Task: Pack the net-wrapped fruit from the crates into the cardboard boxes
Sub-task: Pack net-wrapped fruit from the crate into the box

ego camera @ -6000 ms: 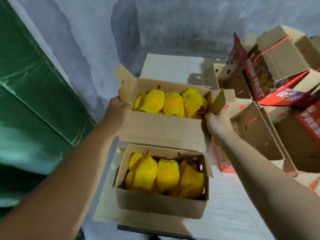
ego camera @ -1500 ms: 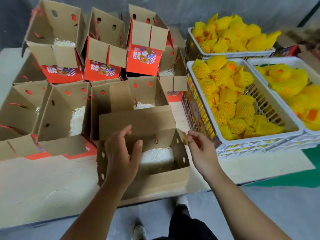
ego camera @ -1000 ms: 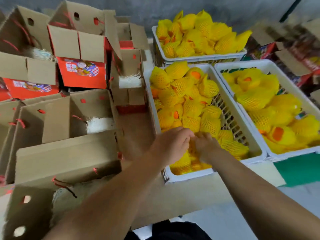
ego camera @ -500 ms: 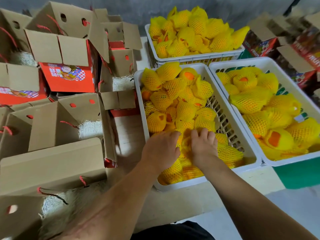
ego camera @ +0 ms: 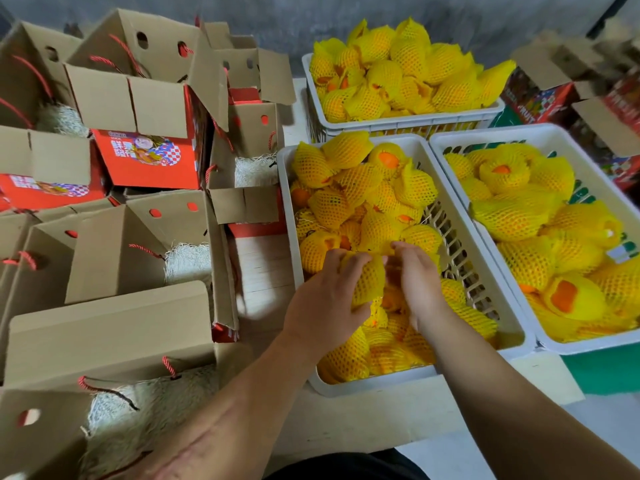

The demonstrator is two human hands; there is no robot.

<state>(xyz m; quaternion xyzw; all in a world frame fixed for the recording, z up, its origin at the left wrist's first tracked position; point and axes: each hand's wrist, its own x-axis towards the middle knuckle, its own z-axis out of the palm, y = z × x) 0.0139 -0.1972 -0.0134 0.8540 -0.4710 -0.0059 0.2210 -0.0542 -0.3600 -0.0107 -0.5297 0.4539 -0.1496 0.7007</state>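
The middle white crate (ego camera: 290,216) holds several fruits in yellow foam net. My left hand (ego camera: 323,303) is inside it and grips one net-wrapped fruit (ego camera: 367,284), lifted slightly above the pile. My right hand (ego camera: 417,282) is just beside it, with fingers curled down onto another fruit (ego camera: 391,299) that is mostly hidden under the palm. An open cardboard box (ego camera: 104,341) lined with white shredded padding (ego camera: 114,415) stands at the lower left, by my left forearm.
Two more white crates of netted fruit stand at the right (ego camera: 519,131) and at the back (ego camera: 398,120). Several open cardboard boxes with red print and red cord handles (ego camera: 145,157) crowd the left half of the board. Printed boxes (ego camera: 540,98) lie at the far right.
Earlier I set a full box on a stack, then turned to an open box and reached both hands into the middle crate. My left hand has now closed round a fruit and raised it.
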